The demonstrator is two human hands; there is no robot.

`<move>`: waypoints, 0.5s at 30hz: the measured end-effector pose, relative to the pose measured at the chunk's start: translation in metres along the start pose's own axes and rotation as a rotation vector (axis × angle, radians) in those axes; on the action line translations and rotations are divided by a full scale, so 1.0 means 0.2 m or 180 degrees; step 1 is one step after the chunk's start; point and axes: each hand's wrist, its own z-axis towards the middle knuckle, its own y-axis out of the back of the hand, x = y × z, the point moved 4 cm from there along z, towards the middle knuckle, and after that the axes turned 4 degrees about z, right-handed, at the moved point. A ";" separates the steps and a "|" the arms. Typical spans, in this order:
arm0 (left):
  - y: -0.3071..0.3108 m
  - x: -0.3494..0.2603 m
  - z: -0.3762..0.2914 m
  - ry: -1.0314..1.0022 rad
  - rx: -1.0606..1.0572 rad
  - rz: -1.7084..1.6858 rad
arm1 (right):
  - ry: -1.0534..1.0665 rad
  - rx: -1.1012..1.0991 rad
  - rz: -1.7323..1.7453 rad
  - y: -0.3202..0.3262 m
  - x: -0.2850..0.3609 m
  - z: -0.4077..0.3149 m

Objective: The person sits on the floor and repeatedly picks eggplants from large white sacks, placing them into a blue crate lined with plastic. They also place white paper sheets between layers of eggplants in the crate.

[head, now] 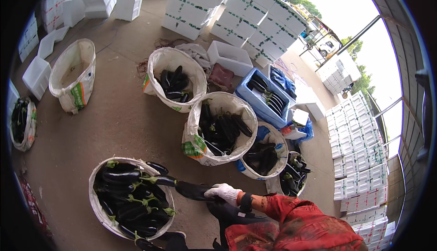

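Note:
My right hand (223,193), in a white knit glove with a black band at the wrist, grips one end of a dark eggplant (192,190). Its far end points left, close to another eggplant (165,180) that juts over the rim of a white woven basket (93,186). Glossy eggplants (119,176) with green stems fill this basket, which stands left of my hand. One more eggplant (157,167) lies at its upper rim. My left hand is out of view. Below the glove are my dark trousers (235,215).
Baskets of eggplants (222,128) (175,82) stand ahead, beside a blue-lined foam box (244,90) with eggplants in rows. A bare-bottomed woven basket (73,67) is at left. White foam boxes (191,9) (358,142) are stacked at the back and right.

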 end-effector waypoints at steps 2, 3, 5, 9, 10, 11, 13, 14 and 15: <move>-0.19 -0.03 -0.12 -0.0032 0.0071 0.0235 | -0.0086 -0.0453 0.1118 0.21 0.06 -0.05; -0.25 -0.04 -0.18 0.0074 -0.0096 0.0415 | -0.0141 -0.0509 0.1794 0.28 0.11 -0.07; -0.46 -0.05 -0.21 0.0160 0.0576 -0.0088 | 0.0321 -0.0668 0.1948 0.36 0.20 -0.13; -0.72 -0.10 -0.24 0.0448 0.1590 0.1031 | 0.1790 -0.0188 -0.2643 0.19 0.37 -0.34; -0.75 -0.11 -0.24 0.0350 0.1472 0.1071 | 0.2646 0.0055 -0.3367 0.09 0.39 -0.42; -0.79 -0.12 -0.25 0.0290 0.1470 0.1081 | 0.3370 0.0261 -0.3715 0.01 0.40 -0.50; -0.87 -0.16 -0.29 0.0223 0.1507 0.1112 | 0.3948 0.0452 -0.4208 -0.08 0.40 -0.60; -0.92 -0.17 -0.31 0.0193 0.1530 0.1132 | 0.3323 0.0768 -0.3755 -0.08 0.39 -0.61; -0.96 -0.19 -0.34 0.0181 0.1552 0.1139 | 0.2520 0.1100 -0.3343 -0.07 0.36 -0.61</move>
